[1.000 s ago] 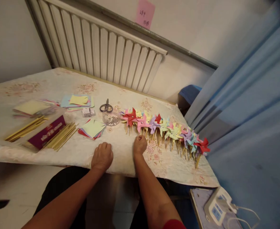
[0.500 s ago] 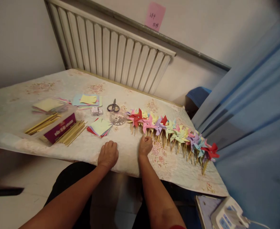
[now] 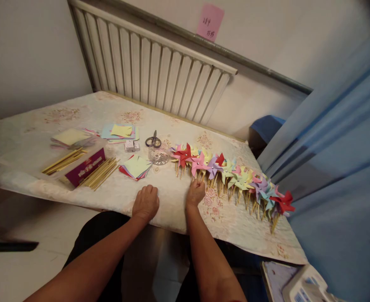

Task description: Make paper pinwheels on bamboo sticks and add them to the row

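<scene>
My left hand (image 3: 146, 202) rests on the cloth-covered table (image 3: 172, 209) near its front edge, fingers curled into a loose fist with nothing seen in it. My right hand (image 3: 195, 193) is also closed in a fist on the cloth, just in front of a pink pinwheel (image 3: 198, 162); no held thing shows in it. A long row of paper pinwheels (image 3: 241, 179) on sticks runs to the right. Left of centre lie a stack of cut paper squares (image 3: 136, 167), a clear container of small metal pieces (image 3: 159, 157) and scissors (image 3: 153, 140).
Thin wooden sticks (image 3: 101, 174) lie beside a clear tray with a purple label (image 3: 85, 167). Two small boxes (image 3: 132, 146) and more coloured paper (image 3: 121, 131) sit further back. A radiator (image 3: 159, 71) stands behind the table, a blue curtain (image 3: 339, 147) at right.
The view has shifted slightly, so everything appears a little further right. Both hands keep their places on the table, still closed.
</scene>
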`<state>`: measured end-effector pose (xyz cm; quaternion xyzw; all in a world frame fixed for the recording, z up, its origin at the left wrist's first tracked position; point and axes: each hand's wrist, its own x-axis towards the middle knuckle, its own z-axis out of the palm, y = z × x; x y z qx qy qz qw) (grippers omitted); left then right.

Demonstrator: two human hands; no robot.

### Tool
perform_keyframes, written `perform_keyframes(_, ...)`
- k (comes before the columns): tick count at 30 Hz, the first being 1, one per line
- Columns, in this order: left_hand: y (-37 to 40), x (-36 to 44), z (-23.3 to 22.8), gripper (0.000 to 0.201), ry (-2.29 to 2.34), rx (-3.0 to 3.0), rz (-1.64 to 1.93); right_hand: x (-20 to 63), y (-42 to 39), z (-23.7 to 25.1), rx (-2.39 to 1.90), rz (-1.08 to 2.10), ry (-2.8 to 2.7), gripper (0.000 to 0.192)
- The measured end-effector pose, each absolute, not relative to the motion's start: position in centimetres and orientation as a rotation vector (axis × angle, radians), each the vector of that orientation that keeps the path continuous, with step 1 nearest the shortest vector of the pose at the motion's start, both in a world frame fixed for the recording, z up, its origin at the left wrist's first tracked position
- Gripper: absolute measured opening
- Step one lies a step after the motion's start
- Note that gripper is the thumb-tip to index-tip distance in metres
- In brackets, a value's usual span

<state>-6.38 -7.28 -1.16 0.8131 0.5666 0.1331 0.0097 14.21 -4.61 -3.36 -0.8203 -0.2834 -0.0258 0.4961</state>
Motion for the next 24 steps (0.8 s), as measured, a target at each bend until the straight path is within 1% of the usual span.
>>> perform_keyframes(24, -7.21, -6.42, -1.71, 0.018, 1.783, 2.574, 0.438, 14.35, -4.56, -3.49, -1.971, -0.078, -0.673, 0.021)
